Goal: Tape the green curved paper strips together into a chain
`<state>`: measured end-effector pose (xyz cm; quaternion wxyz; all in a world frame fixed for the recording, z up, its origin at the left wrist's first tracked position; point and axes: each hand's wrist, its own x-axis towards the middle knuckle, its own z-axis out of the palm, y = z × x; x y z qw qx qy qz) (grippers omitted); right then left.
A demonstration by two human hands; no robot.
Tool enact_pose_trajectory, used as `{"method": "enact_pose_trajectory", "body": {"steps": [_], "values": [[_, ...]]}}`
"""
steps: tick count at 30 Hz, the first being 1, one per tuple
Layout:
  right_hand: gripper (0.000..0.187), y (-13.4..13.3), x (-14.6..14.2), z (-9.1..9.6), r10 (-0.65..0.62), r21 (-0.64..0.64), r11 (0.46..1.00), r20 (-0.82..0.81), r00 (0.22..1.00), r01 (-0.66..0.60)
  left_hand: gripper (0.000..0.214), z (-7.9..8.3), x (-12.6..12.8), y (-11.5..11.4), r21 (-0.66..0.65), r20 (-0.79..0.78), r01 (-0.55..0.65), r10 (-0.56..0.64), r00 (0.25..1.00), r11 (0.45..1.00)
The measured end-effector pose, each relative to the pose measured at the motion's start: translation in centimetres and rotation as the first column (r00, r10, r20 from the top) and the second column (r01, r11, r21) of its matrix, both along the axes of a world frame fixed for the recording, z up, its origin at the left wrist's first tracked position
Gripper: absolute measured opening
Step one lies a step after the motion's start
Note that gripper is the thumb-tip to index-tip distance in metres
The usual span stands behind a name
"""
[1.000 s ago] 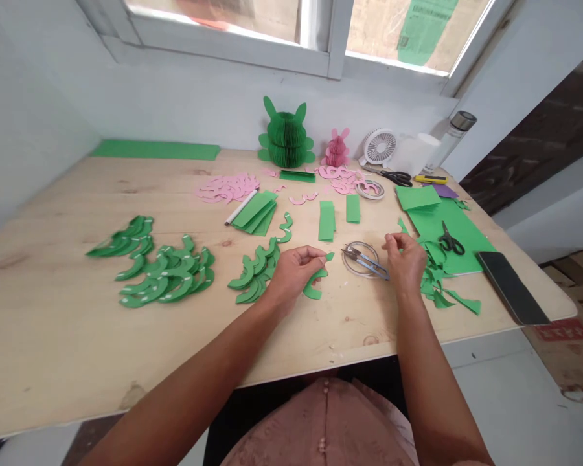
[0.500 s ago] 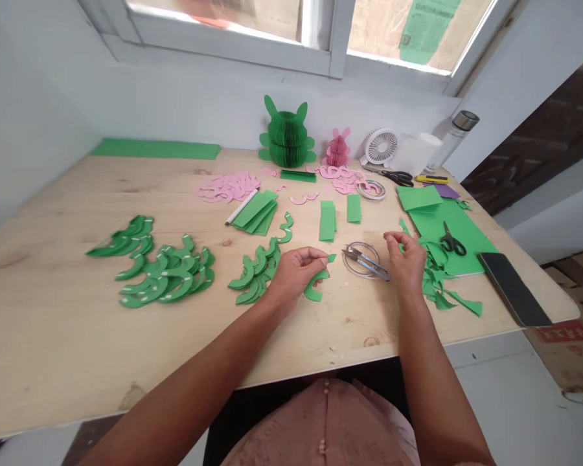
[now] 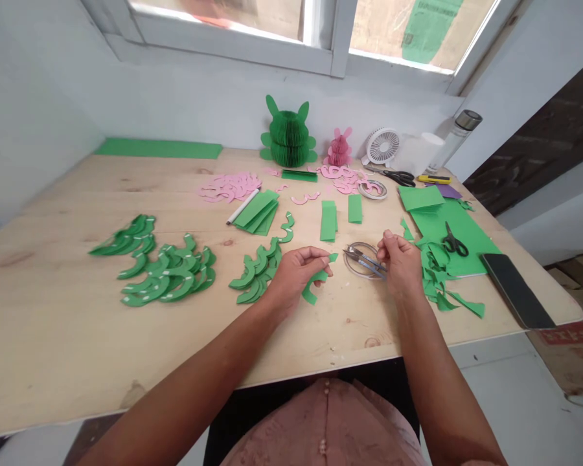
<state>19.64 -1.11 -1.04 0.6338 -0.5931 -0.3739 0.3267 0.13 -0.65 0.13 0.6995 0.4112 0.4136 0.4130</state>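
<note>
My left hand [image 3: 295,272] is closed on a curved green paper piece [image 3: 315,283], held just above the wooden table [image 3: 68,336]. To its left lies a small pile of the same green curved pieces [image 3: 255,268]. My right hand [image 3: 401,264] hovers beside a clear tape roll [image 3: 355,249] with metal thread snips [image 3: 365,261] lying across it. Its fingertips are pinched together over the snips' handle end. What they pinch is too small to make out.
Larger piles of green curved pieces [image 3: 168,278] lie at the left. Green paper strips [image 3: 327,220], pink cut-outs [image 3: 228,186], green scraps [image 3: 437,278], green sheets with black scissors [image 3: 453,241] and a phone [image 3: 517,290] are on the right. Green [image 3: 287,133] and pink [image 3: 339,147] paper rabbits and a small fan [image 3: 383,146] stand by the wall.
My right hand has moved a little left and closer to the snips and tape roll, fingers still pinched. My left hand has kept the green piece almost still.
</note>
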Motion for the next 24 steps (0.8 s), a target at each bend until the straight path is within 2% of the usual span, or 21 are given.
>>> {"method": "enact_pose_trajectory", "body": {"steps": [3,7,10,11,13,15,19,24], "values": [[0.04,-0.24,-0.44,0.26,0.022,-0.008,1.0,-0.031,0.999,-0.023,0.018,0.0,-0.02,0.01,-0.003,-0.001,0.015,-0.015,1.0,1.0],[0.043,-0.51,-0.49,0.72,-0.056,0.038,0.998,0.135,0.989,0.051,0.018,0.06,0.01,-0.03,-0.015,-0.012,0.014,-0.015,1.0,1.0],[0.023,-0.43,-0.2,0.76,-0.054,0.033,0.998,0.248,0.967,0.048,0.019,0.1,0.03,-0.05,-0.02,-0.021,0.011,-0.011,1.0,1.0],[0.022,-0.37,-0.12,0.71,-0.043,0.03,0.999,0.268,0.962,0.037,0.019,0.11,0.03,-0.06,-0.02,-0.021,0.01,-0.01,1.0,1.0],[0.042,-0.26,-0.08,0.61,-0.056,0.049,0.998,0.273,0.96,0.044,0.019,0.13,0.02,-0.06,-0.016,-0.018,0.011,-0.011,1.0,1.0],[0.044,-0.24,-0.22,0.58,-0.097,0.085,0.993,0.243,0.965,0.079,0.019,0.14,0.01,-0.04,-0.008,-0.017,0.014,-0.014,1.0,1.0],[0.026,-0.37,-0.7,0.65,-0.052,0.095,0.995,0.142,0.988,0.039,0.019,0.13,0.01,-0.02,0.0,-0.02,0.019,-0.019,1.0,1.0],[0.022,-0.21,-0.7,0.6,-0.009,0.061,0.998,-0.104,0.994,0.015,0.02,0.08,0.02,-0.03,-0.016,-0.019,0.021,-0.022,1.0,1.0]]}}
